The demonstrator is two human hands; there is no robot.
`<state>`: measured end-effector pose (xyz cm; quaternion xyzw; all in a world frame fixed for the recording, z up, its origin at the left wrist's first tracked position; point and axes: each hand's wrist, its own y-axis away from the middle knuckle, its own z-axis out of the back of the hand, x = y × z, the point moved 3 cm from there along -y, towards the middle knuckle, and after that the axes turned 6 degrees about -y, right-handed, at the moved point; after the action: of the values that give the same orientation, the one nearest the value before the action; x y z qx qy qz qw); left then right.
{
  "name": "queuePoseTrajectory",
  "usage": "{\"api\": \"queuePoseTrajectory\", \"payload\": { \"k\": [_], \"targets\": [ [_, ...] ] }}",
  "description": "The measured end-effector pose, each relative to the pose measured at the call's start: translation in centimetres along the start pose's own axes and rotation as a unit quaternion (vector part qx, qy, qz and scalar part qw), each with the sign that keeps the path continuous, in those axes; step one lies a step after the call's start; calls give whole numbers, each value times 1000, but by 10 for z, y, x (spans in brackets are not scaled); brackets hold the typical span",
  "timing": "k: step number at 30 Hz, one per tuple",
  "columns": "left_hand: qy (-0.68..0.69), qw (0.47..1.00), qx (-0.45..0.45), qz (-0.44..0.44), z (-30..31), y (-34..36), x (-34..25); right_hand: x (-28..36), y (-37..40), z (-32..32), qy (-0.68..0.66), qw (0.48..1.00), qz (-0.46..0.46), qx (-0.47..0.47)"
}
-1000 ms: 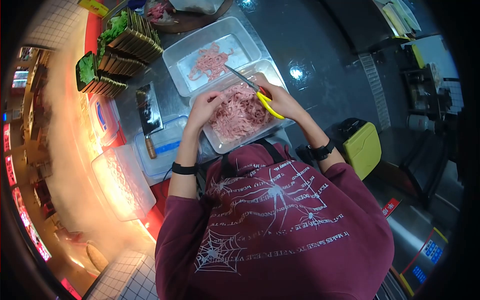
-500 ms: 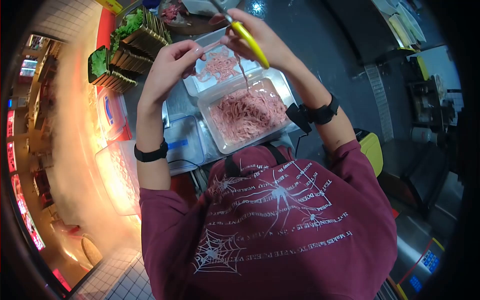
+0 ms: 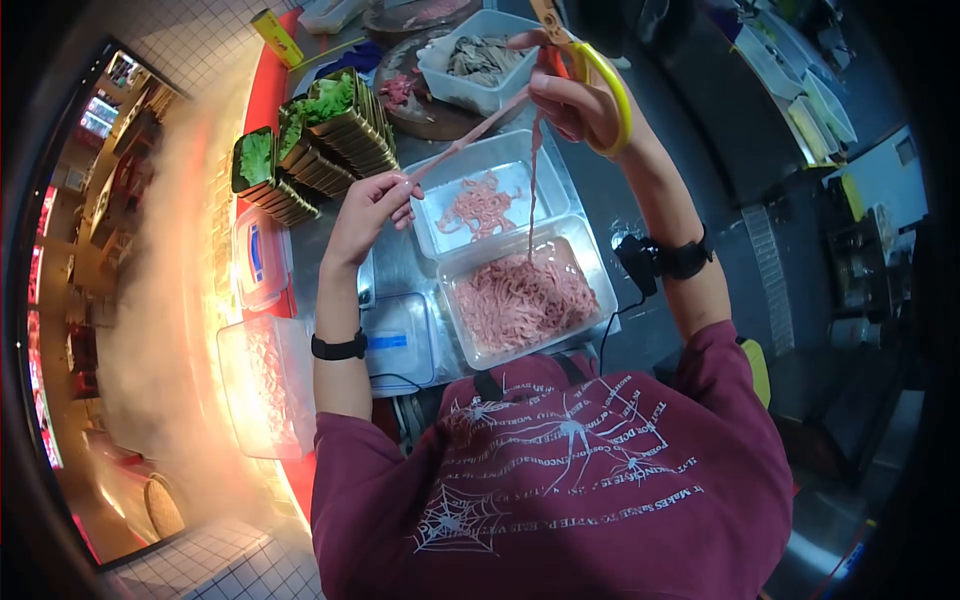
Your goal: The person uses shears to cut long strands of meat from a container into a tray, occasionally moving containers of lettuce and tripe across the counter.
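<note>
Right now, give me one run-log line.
left hand: pinches meat strip | right hand: strip, yellow-handled scissors | hanging strand: right hand to meat pile

From where I stood, the strongest light was on the left, warm and yellow, and its glare made part of the plastic box (image 3: pixel 265 385) there almost white. A pale haze (image 3: pixel 160 330) softened that side. The tabletop (image 3: pixel 405 262) received a cooler light, with small shining spots. The far right was quite dim. The wide view bent the red edge (image 3: pixel 262 105) outward, and its corners fell into black.
</note>
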<state>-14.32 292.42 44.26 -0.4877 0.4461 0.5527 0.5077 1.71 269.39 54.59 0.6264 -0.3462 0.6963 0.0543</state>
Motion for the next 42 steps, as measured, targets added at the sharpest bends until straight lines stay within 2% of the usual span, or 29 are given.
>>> {"api": "queuePoseTrajectory", "payload": {
  "k": [2,4,6,9,10,11,12,13,14,16,17,18,19,20,21,22,24,25,28,31,37,40,42],
  "targets": [
    [7,1000,-5,2,4,-2,12,-1,-3,4,-58,998,-5,19],
    [1,1000,-31,5,10,-7,29,4,-5,1,-56,998,0,9],
    [-7,999,-45,4,13,-15,50,5,-5,-1,-125,991,-22,32],
    [-19,997,-74,1,14,-31,84,2,-8,-9,-134,989,-42,37],
    [-219,968,-124,-4,15,-37,93,0,-9,-12,-132,989,-50,41],
    [-409,896,-170,-9,13,-41,96,1,-10,-18,-117,991,-58,31],
    [-581,786,-210,-13,10,-43,99,-1,-12,-22,-116,991,-58,29],
    [-669,700,-247,-43,3,-44,104,-7,-14,-27,-115,991,-66,22],
    [-669,701,-244,-42,-8,-44,99,-14,-15,-31,-115,990,-75,14],
    [-600,732,-303,-110,-32,-45,61,-34,-22,-33,-102,991,-85,6],
    [-573,764,-283,-89,-42,-46,48,-46,-23,-33,-103,990,-97,-6],
    [-572,766,-278,-91,-50,-50,44,-56,-24,-33,-104,989,-108,-19],
    [-377,902,-189,-90,-58,-57,45,-65,-25,-33,-120,986,-113,-14],
    [-158,980,-89,-82,-69,-61,46,-73,-25,-31,-120,986,-112,-17],
    [54,995,-48,-76,-82,-64,43,-82,-24,-28,-108,987,-120,-27],
    [52,995,-47,-77,-85,-65,45,-92,-25,-25,-95,987,-126,-35],
    [-33,998,-54,11,-84,-71,60,-110,-25,-14,-91,987,-120,-55],
    [-76,994,-70,26,-82,-70,66,-115,-22,-8,-120,981,-124,-83],
    [-68,995,-75,18,-69,-68,101,-117,-14,12,-163,970,-122,-131],
    [-46,996,-68,19,-58,-53,100,-124,-9,35,-141,967,-124,-174],
    [-21,997,-70,13,-28,-37,69,-149,4,57,-164,949,-167,-210],
    [4,996,-82,19,-18,-33,34,-161,7,56,-178,945,-180,-208],
    [-37,994,-104,5,-11,-34,17,-166,8,53,-185,942,-189,-205]
  ]
}}
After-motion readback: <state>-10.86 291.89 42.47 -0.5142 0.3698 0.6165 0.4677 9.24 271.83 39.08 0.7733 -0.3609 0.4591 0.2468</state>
